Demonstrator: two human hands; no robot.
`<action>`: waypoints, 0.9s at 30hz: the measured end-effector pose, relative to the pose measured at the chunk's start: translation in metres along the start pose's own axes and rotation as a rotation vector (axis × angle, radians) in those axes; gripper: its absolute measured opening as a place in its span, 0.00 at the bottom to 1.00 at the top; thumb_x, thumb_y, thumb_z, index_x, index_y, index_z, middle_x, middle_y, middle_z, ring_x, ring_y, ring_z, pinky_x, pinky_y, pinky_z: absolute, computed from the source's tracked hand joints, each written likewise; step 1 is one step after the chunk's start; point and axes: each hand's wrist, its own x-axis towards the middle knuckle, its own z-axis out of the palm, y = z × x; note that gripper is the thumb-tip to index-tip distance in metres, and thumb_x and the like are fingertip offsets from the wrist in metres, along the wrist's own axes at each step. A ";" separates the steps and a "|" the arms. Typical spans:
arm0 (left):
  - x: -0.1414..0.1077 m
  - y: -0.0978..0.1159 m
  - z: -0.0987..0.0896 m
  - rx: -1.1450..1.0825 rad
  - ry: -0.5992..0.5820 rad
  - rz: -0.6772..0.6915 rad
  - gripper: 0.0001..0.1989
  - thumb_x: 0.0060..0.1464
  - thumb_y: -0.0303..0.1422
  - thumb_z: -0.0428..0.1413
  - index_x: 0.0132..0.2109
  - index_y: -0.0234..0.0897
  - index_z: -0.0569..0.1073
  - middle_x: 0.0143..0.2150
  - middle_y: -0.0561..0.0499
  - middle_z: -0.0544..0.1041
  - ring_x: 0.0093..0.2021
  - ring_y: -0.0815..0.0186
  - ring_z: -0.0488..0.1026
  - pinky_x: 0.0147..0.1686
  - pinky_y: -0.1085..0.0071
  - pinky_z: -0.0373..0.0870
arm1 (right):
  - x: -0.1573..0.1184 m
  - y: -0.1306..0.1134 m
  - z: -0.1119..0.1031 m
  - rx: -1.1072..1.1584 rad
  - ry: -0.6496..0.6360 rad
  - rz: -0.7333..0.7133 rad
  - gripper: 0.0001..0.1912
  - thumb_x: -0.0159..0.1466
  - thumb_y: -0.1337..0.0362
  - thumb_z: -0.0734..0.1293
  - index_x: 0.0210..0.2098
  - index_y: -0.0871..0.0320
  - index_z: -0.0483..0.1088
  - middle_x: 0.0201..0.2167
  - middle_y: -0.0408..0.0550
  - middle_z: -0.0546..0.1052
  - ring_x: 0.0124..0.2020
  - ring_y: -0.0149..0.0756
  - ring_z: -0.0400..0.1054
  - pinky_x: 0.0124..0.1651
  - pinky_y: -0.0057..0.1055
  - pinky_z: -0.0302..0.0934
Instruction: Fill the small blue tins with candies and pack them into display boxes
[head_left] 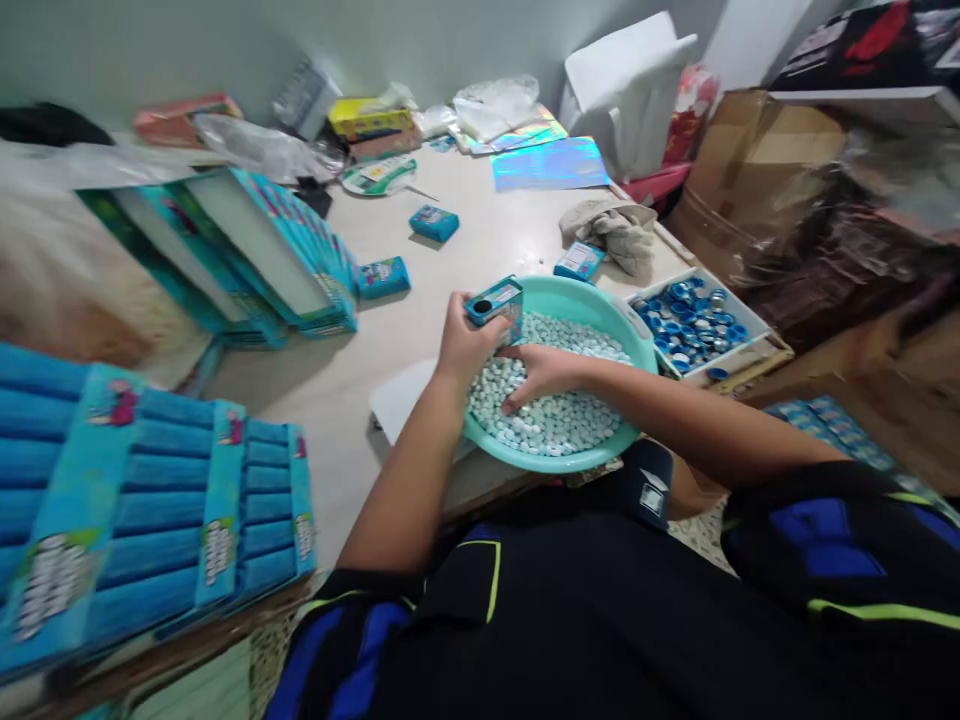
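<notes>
My left hand (469, 345) is closed around a small blue box (499, 303) with a dark round hole in its top, held over the left rim of a turquoise basin (555, 462). Small white pellets (555, 420) fill much of the basin. My right hand (544, 372) reaches into the pellets just below the box, thumb and forefinger spread apart; its other fingers are hidden, so any pellets in the palm cannot be made out. More small blue boxes lie beyond: one (434, 224) further back, one (383, 278) at left, one (579, 261) behind the basin.
A white tray (757, 350) of blue and silvery caps (690, 322) stands right of the basin. Stacked blue packs (165, 490) and standing blue cartons (247, 250) crowd the left. A grey cloth (619, 232) lies behind the basin; cardboard boxes (750, 160) stand at right.
</notes>
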 end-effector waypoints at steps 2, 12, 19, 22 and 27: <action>-0.008 0.004 -0.002 -0.146 0.013 -0.079 0.21 0.42 0.29 0.63 0.40 0.40 0.61 0.31 0.58 0.68 0.34 0.68 0.69 0.38 0.72 0.67 | -0.003 -0.002 0.005 0.010 0.037 0.031 0.46 0.44 0.54 0.84 0.60 0.59 0.74 0.58 0.55 0.77 0.60 0.60 0.69 0.66 0.50 0.62; -0.021 0.005 -0.020 -0.310 -0.065 -0.225 0.30 0.39 0.27 0.62 0.54 0.38 0.72 0.49 0.47 0.79 0.52 0.56 0.75 0.55 0.63 0.71 | 0.004 0.019 0.022 0.123 -0.023 0.124 0.23 0.47 0.61 0.71 0.43 0.58 0.78 0.25 0.42 0.77 0.24 0.40 0.67 0.30 0.34 0.61; -0.012 0.000 -0.022 -0.089 0.003 -0.032 0.24 0.46 0.34 0.66 0.52 0.40 0.76 0.54 0.47 0.80 0.56 0.53 0.77 0.62 0.57 0.71 | 0.005 0.000 -0.009 0.216 0.303 0.161 0.17 0.47 0.62 0.72 0.38 0.55 0.79 0.21 0.37 0.72 0.21 0.33 0.62 0.27 0.29 0.55; -0.010 0.003 -0.024 0.065 -0.064 -0.016 0.25 0.46 0.33 0.66 0.54 0.40 0.77 0.56 0.45 0.79 0.58 0.51 0.76 0.63 0.52 0.71 | 0.000 -0.002 -0.023 0.457 0.360 0.132 0.15 0.48 0.60 0.75 0.36 0.56 0.76 0.19 0.38 0.71 0.22 0.34 0.66 0.26 0.28 0.58; -0.018 0.010 -0.023 0.247 -0.181 -0.012 0.27 0.50 0.37 0.66 0.58 0.41 0.77 0.56 0.42 0.80 0.56 0.46 0.77 0.59 0.44 0.73 | -0.009 -0.023 -0.035 0.783 0.550 0.005 0.19 0.46 0.59 0.79 0.33 0.55 0.71 0.23 0.40 0.73 0.22 0.34 0.68 0.23 0.29 0.62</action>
